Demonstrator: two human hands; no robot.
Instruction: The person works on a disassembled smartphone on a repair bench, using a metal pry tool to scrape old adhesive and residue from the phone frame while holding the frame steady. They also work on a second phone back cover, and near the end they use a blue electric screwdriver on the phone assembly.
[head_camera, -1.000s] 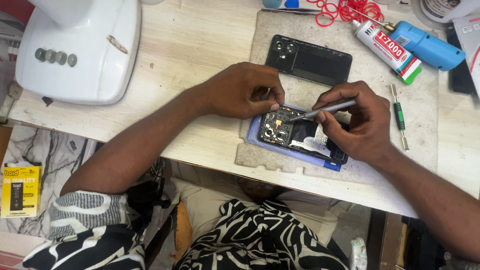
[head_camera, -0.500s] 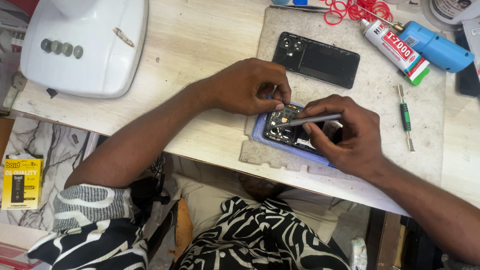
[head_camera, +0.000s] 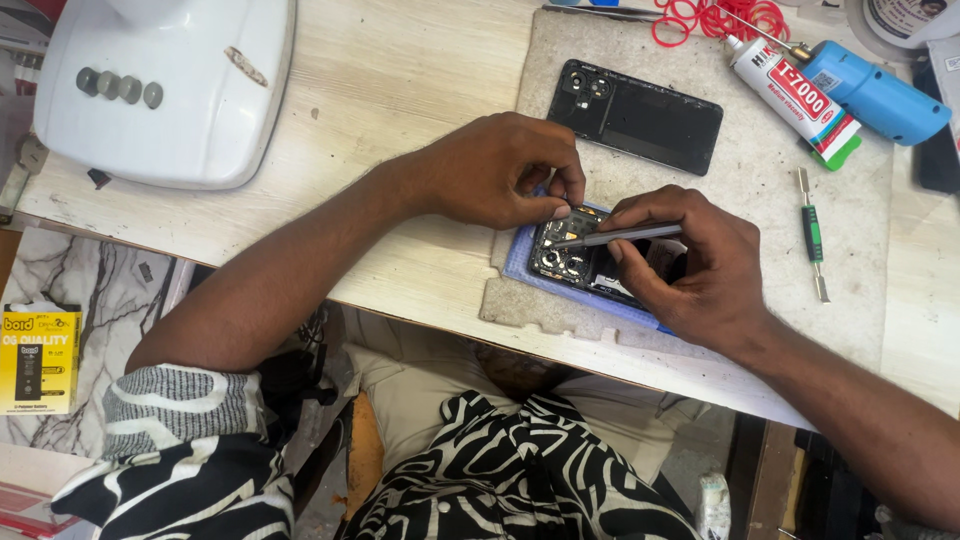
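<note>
An opened phone (head_camera: 565, 258) with its circuit board showing lies in a blue frame on a grey felt mat (head_camera: 760, 250). My left hand (head_camera: 500, 170) rests at the phone's top edge, thumb and fingers pinched on a small part there. My right hand (head_camera: 700, 265) covers the phone's lower half and holds grey metal tweezers (head_camera: 620, 237), their tip pointing left onto the board. The phone's black back cover (head_camera: 640, 117) lies on the mat just beyond my hands.
A white lamp base (head_camera: 165, 85) stands at the far left. A glue tube (head_camera: 795, 100), a blue tool (head_camera: 875, 95) and red rubber bands (head_camera: 715, 18) lie at the far right. A green-handled screwdriver (head_camera: 812, 232) lies right of my right hand. A yellow package (head_camera: 38, 357) lies on the floor.
My hands have stayed on the phone; the tweezers' tip has shifted slightly left across the board. The camera view has drifted a little.
</note>
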